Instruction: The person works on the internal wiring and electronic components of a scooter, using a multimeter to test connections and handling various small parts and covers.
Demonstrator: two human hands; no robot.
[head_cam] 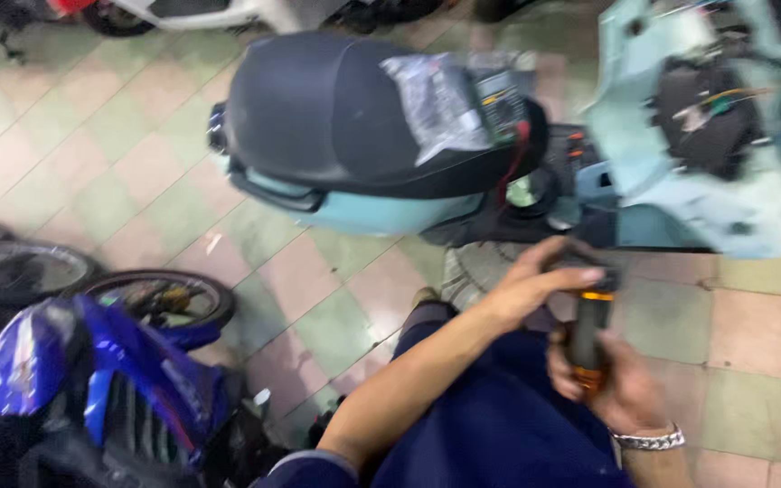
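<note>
My right hand [615,387], with a metal bracelet on the wrist, is closed around the lower end of a dark screwdriver-like tool with an orange-banded handle [587,333]. My left hand [535,282] grips the top of that same tool, thumb lying across it. Both hands are held over my lap in dark blue trousers [490,425]. Just beyond them stands a light blue scooter [363,210] with a black seat [318,108]. A multimeter [499,104] with a red lead and a clear plastic bag [436,104] rest on the seat.
The scooter's opened front panel with exposed wiring [707,117] is at the upper right. A blue motorbike [74,389] and tyres [160,298] crowd the lower left. The floor is pink and green tiles [318,298].
</note>
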